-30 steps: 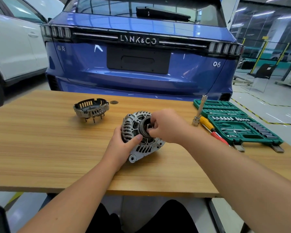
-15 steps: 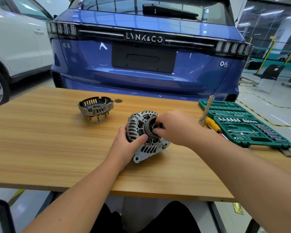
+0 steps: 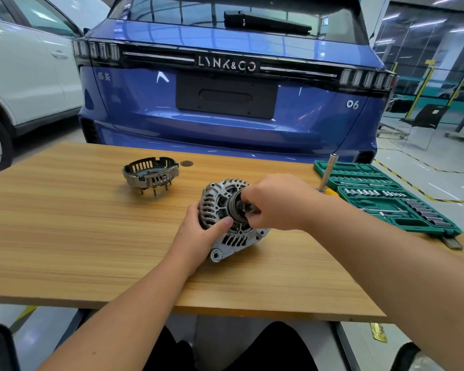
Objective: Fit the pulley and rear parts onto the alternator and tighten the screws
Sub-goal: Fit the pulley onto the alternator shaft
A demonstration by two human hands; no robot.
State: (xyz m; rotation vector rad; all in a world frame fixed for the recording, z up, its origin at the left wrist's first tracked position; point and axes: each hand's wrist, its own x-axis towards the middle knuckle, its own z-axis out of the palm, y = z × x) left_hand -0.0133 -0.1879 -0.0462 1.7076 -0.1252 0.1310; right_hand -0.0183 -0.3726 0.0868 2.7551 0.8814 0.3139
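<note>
A silver alternator (image 3: pixel 225 236) lies on its side in the middle of the wooden table (image 3: pixel 65 236). My left hand (image 3: pixel 198 234) grips its housing from the left, thumb pressed near the dark pulley (image 3: pixel 237 207) on the shaft. My right hand (image 3: pixel 276 202) reaches in from the right and pinches a small metal part at the shaft's end, in front of the pulley. The part itself is mostly hidden by my fingers. A black and grey rear cover (image 3: pixel 150 172) stands apart at the back left, pins pointing down. A small round washer (image 3: pixel 186 163) lies behind it.
A green socket set case (image 3: pixel 386 199) lies open at the right edge of the table. A metal socket driver (image 3: pixel 327 172) with a yellow handle leans against it. A blue car (image 3: pixel 225 89) stands just behind the table, a white car (image 3: pixel 24 76) to the left.
Both hands stay on the alternator. My right hand's fingers have shifted slightly on the part at the shaft's end. My head has moved a little, so the scene sits lower in view.
</note>
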